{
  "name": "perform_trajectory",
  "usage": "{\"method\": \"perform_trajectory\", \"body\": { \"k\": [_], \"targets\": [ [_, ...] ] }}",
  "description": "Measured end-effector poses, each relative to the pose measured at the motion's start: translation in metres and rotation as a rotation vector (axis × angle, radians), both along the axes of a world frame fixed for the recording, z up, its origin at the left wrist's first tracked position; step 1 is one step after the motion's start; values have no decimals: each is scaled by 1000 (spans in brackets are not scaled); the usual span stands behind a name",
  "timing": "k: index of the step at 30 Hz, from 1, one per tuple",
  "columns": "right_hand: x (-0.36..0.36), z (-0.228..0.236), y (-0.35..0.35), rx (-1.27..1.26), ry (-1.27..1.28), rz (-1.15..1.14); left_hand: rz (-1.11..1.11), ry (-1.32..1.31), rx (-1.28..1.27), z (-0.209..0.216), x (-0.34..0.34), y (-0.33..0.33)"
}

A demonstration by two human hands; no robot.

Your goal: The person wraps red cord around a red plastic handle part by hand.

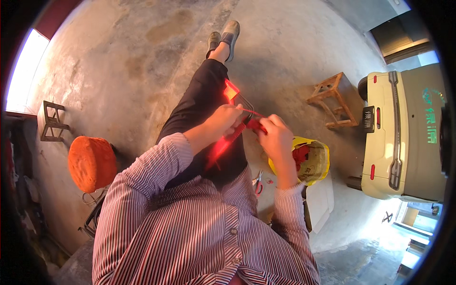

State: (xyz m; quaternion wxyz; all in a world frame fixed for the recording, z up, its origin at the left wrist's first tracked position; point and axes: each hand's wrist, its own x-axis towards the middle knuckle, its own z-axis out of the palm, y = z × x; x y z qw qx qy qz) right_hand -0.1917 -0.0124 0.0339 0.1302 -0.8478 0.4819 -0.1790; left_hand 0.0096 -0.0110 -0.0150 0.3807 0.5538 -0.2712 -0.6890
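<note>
My left hand (223,119) is closed in a pinch over my thigh, gripping one end of a thin red cord (251,112). The cord runs across to my right hand (276,135), whose fingers are bent closed on it. A dark red bunch (255,125) sits at the right fingertips; its kind is unclear. Below the hands a bright red strip (224,146) with a toothed-looking edge lies over the dark trousers, smeared by glare. Beyond the left hand is a glowing red flat piece (231,91) beside a bent metal rod (246,102).
By my right side stands a yellow bucket (324,164) with red material inside. Pliers (258,183) with red handles lie on the floor. An orange round stool (91,164) and a small wooden stool (51,121) are at left; a wooden stool frame (335,100) and parked vehicle (380,156) at right.
</note>
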Motion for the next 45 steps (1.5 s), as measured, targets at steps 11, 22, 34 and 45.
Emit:
{"method": "perform_trajectory", "body": {
  "k": [11,22,34,45],
  "targets": [
    [24,-18,13,-103,-410,64,39,-189,-661,28,-3,-4],
    [-74,10,43,524,-2017,-177,-4,145,97,30,-8,1],
    [-119,-13,122,649,-1900,-357,-59,-181,-286,18,-20,23],
    [-17,-19,63,950,-1259,-13,-127,110,-605,70,-19,69]
  ]
}}
